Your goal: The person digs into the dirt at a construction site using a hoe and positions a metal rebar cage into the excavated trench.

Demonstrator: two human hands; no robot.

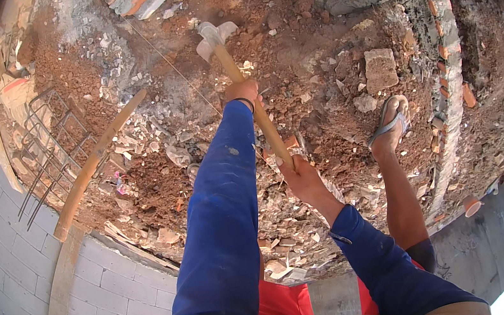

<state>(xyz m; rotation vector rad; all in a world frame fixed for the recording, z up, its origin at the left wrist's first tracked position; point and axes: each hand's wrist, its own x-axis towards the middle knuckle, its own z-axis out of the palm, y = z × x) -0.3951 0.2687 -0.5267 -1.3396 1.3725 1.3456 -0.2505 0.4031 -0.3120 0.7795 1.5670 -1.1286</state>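
Both my hands grip the wooden handle of a hoe held slanting in front of me. My left hand is closed round the handle not far below the pale metal head. Lower down, near the handle's end, my right hand is wrapped round it. The metal head is over reddish-brown soil at the far middle; whether it touches the ground I cannot tell. Its exact blade shape is hard to make out.
My sandalled foot stands beside a rough block. A brick-and-mortar footing runs along the right. At left are a bent rebar cage, a wooden pole and a grey block wall. A thin string crosses the rubble.
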